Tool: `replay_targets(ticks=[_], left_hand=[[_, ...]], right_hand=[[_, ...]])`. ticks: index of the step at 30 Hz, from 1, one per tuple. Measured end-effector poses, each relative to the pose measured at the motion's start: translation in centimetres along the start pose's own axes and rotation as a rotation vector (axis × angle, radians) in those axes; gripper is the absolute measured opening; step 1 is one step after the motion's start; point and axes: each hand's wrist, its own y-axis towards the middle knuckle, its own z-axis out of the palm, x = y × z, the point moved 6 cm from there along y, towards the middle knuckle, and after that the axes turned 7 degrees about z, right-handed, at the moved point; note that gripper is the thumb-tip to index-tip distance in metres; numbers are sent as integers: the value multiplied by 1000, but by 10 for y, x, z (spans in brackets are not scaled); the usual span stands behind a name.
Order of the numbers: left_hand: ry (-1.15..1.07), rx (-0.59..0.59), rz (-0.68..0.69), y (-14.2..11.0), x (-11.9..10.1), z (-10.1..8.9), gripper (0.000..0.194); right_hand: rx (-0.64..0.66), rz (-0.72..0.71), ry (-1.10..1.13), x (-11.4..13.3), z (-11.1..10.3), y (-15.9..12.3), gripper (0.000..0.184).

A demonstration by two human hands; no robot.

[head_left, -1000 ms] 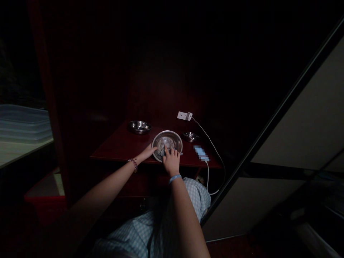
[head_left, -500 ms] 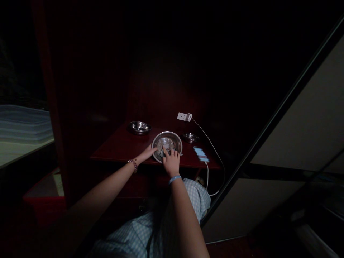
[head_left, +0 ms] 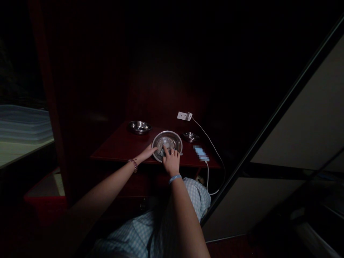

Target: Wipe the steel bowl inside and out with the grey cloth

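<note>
A shiny steel bowl sits at the front edge of the dark red shelf, tipped a little toward me. My left hand grips its left rim, thumb on the inside and fingers hidden beneath. Inside the bowl, my right hand presses down with its index finger stretched forward. Under those fingers is a greyish, crumpled piece that looks like a cloth, mostly covered by the hand. A smaller steel bowl stands at the back left, and another small steel bowl is to the right.
On the dark red shelf, a blurred-out phone lies at right, its white cable running to a wall socket. Stacked clear plastic containers stand far left, above a red box. A slanting panel bounds the right.
My right index finger has shifted very slightly inside the bowl. My left hand keeps the same place on the rim, and the other things stay put.
</note>
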Motion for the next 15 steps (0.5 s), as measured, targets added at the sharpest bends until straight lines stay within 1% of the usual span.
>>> replay_targets(ticks=[4,10,15], left_hand=[[22,-25,-26,0,1,-1,50],[32,-14,19,1,1,-1,48],[28,-49,-43,1,9,-3,46]], right_hand=[[1,0,7,-1,0,0,59],[5,4,14,-1,0,0,58],[0,-2,20,-1,0,0,56]])
